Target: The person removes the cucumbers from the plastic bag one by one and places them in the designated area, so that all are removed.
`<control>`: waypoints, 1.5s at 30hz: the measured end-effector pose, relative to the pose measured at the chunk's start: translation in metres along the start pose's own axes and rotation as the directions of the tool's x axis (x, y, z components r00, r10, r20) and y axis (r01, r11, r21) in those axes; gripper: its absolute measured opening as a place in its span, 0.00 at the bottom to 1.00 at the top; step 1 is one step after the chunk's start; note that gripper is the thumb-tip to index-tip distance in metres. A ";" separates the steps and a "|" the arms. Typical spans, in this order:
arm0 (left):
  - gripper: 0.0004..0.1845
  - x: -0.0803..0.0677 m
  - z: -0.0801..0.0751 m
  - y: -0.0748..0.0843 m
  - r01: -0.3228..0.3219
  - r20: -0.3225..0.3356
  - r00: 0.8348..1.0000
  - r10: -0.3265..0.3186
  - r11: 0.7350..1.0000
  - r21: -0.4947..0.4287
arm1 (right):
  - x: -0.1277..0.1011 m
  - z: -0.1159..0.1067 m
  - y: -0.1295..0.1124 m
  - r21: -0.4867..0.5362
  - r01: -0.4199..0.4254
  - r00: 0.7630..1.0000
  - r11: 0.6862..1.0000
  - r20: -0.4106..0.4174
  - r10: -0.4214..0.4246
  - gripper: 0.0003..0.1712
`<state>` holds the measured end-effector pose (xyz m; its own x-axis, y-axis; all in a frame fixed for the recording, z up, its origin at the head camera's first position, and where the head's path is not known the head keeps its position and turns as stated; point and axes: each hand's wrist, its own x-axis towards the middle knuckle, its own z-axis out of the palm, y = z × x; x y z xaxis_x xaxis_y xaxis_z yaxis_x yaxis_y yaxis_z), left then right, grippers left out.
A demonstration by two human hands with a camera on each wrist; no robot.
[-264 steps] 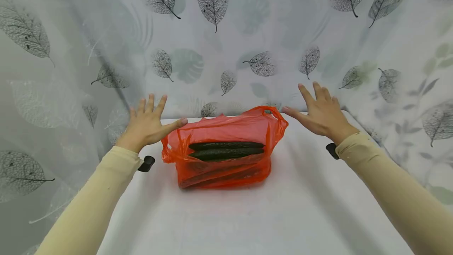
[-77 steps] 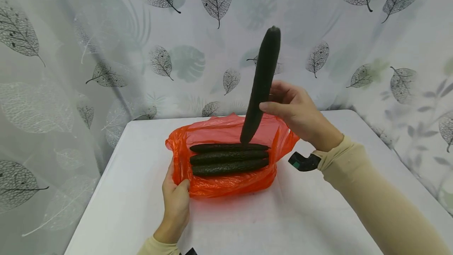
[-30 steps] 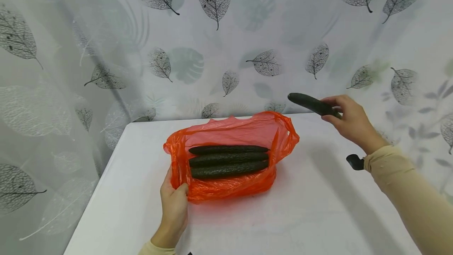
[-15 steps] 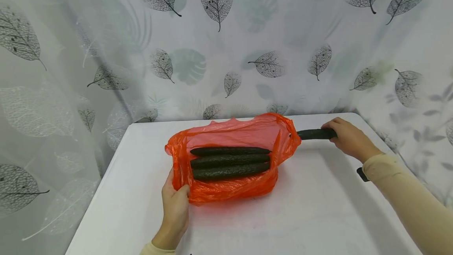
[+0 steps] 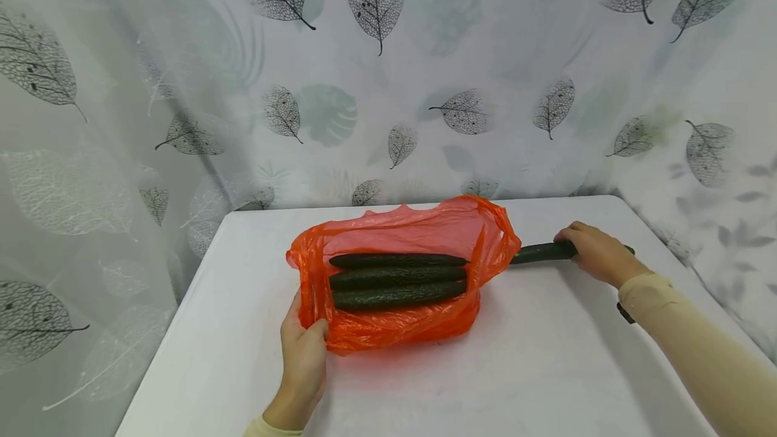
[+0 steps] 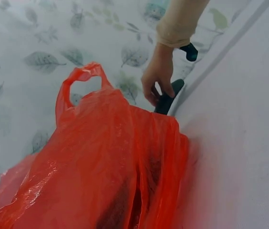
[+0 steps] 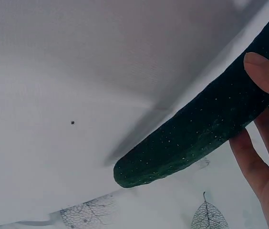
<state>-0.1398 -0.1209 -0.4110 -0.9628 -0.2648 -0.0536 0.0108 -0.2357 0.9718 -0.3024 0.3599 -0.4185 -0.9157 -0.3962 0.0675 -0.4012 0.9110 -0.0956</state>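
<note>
My right hand point(image 5: 597, 256) grips a dark cucumber point(image 5: 537, 253) lying on the white table point(image 5: 546, 369) beside the red bag point(image 5: 425, 228), whose near-left rim my left hand point(image 5: 305, 355) pinches; I should release gently so it won't roll.

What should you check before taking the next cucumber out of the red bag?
1. Cucumber in the right hand lies on the table: ok; it looks set down to the right of the bag.
2. Right hand free: not ok; its fingers curl round that cucumber.
3. Left hand steadies the red bag: ok; it grips the near left edge.
4. Bag mouth open: ok; three cucumbers lie in plain sight inside.
5. Room beside the bag: ok; bare table in front and to the right.
6. More cucumbers underneath: cannot tell.
</note>
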 end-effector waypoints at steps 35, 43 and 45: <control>0.39 -0.003 0.000 0.001 -0.041 0.045 0.998 0.042 0.999 -0.025 | 0.001 -0.010 -0.004 0.090 -0.017 1.000 0.996 -0.005 0.018 0.34; 0.38 -0.005 0.001 0.002 -0.040 0.046 0.998 0.041 0.999 -0.019 | 0.015 -0.053 -0.053 0.291 -0.067 0.951 0.954 -0.272 0.150 0.39; 0.38 -0.005 0.001 0.002 -0.043 0.046 0.998 0.044 0.999 -0.022 | 0.019 -0.067 -0.074 0.369 -0.029 0.925 0.929 -0.343 0.165 0.37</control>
<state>-0.1348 -0.1189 -0.4088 -0.9728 -0.2317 -0.0003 0.0580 -0.2451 0.9678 -0.2889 0.2929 -0.3436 -0.9049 -0.1769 0.3872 -0.3551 0.8152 -0.4575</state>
